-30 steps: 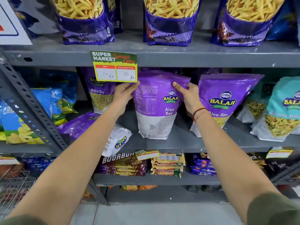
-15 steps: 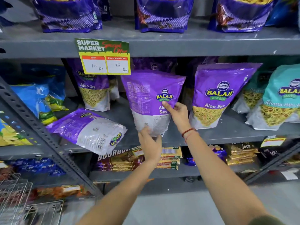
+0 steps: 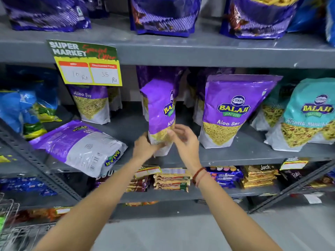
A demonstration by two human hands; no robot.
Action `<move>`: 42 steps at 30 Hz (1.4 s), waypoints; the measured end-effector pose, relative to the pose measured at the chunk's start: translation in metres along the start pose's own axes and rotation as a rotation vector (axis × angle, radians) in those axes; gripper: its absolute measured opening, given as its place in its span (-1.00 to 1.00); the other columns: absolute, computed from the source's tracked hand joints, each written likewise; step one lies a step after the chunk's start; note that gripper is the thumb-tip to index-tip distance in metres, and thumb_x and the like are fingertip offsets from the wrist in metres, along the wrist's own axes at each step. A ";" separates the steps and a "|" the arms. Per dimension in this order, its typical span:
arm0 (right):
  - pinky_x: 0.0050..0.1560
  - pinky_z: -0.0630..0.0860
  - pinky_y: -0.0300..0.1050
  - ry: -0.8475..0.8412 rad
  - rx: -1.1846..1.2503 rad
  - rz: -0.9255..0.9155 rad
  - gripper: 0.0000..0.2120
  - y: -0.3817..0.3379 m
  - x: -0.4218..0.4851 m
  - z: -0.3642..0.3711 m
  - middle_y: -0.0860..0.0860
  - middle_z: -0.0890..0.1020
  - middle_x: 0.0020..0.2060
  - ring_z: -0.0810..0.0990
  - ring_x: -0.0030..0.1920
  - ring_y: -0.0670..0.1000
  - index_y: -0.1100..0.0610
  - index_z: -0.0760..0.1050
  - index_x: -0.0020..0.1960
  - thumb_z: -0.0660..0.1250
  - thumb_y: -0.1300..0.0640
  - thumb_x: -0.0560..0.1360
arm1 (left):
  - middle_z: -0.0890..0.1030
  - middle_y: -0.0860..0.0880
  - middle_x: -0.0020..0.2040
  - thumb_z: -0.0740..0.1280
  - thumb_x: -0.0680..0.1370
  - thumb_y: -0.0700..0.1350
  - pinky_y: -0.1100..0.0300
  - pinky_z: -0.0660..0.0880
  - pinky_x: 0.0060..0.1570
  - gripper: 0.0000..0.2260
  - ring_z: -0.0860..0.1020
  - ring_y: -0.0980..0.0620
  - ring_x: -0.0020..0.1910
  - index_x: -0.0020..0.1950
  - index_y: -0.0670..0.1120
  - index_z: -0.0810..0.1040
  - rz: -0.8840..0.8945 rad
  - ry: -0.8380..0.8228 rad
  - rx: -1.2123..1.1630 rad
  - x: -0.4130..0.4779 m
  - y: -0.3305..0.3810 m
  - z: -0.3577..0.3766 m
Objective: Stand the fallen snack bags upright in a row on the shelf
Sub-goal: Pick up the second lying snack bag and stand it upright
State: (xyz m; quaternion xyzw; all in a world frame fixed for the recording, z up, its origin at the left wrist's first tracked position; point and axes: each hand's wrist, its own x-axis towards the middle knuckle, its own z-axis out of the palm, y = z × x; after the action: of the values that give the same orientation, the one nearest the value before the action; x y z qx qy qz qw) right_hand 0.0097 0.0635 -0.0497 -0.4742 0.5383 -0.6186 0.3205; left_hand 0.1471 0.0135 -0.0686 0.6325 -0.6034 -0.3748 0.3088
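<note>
Both hands meet at the bottom of a purple Aloo Sev bag standing on the grey shelf, turned edge-on. The left hand cups its lower left corner; the right hand touches the lower right side with fingers loosely curled, blurred. Left of the hands, another purple bag lies flat, overhanging the shelf edge. Right of them, a third Aloo Sev bag stands upright.
</note>
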 end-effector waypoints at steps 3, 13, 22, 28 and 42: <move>0.04 0.51 -0.13 0.020 -0.139 0.070 -0.51 0.017 0.027 -0.015 -0.05 0.59 -0.10 0.57 -0.06 -0.07 0.11 0.48 0.15 0.57 0.09 0.30 | 0.69 -0.09 0.03 0.58 0.06 0.25 0.16 0.49 -0.07 -0.32 0.61 -0.04 0.08 0.06 -0.08 0.63 0.025 -0.247 0.144 0.027 0.013 -0.035; 0.25 0.49 -0.12 -0.308 -0.217 0.183 -0.39 0.048 0.081 -0.011 0.02 0.59 0.12 0.56 0.17 0.03 0.17 0.42 0.25 0.59 0.20 0.28 | 0.61 -0.17 0.14 0.62 0.06 -0.03 -0.02 0.53 0.15 -0.24 0.61 -0.08 0.06 0.19 -0.17 0.45 0.070 -0.233 -0.010 0.064 -0.006 -0.052; 0.17 0.50 -0.19 -0.315 -0.181 0.180 -0.44 0.042 0.082 -0.009 0.04 0.58 0.10 0.53 0.09 -0.05 0.24 0.41 0.26 0.54 0.26 0.32 | 0.59 -0.15 0.21 0.59 0.23 -0.18 -0.04 0.51 0.20 -0.37 0.59 -0.09 0.13 0.23 -0.21 0.43 0.088 -0.150 0.016 0.061 -0.006 -0.043; 0.21 0.45 -0.17 -0.295 -0.211 0.153 -0.43 0.047 0.064 -0.014 0.02 0.59 0.12 0.52 0.13 -0.06 0.17 0.42 0.25 0.56 0.16 0.31 | 0.58 -0.18 0.23 0.58 0.25 -0.22 -0.04 0.50 0.22 -0.37 0.58 -0.12 0.16 0.24 -0.22 0.41 0.087 -0.168 -0.019 0.048 -0.013 -0.044; -0.06 0.56 -0.01 -0.132 -0.212 0.118 -0.71 0.040 -0.029 0.044 0.04 0.65 -0.17 0.60 -0.16 0.00 0.15 0.58 -0.04 0.42 -0.08 0.44 | 0.49 -0.27 0.21 0.44 0.42 -0.03 0.05 0.30 0.24 -0.49 0.42 -0.19 0.24 0.28 -0.23 0.43 0.117 0.631 0.067 0.000 -0.024 -0.110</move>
State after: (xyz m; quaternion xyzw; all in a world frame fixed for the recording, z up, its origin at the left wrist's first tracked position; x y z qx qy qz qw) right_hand 0.0559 0.0656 -0.0967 -0.5127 0.6051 -0.5060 0.3392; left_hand 0.2530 0.0088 -0.0312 0.6914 -0.5253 -0.1216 0.4809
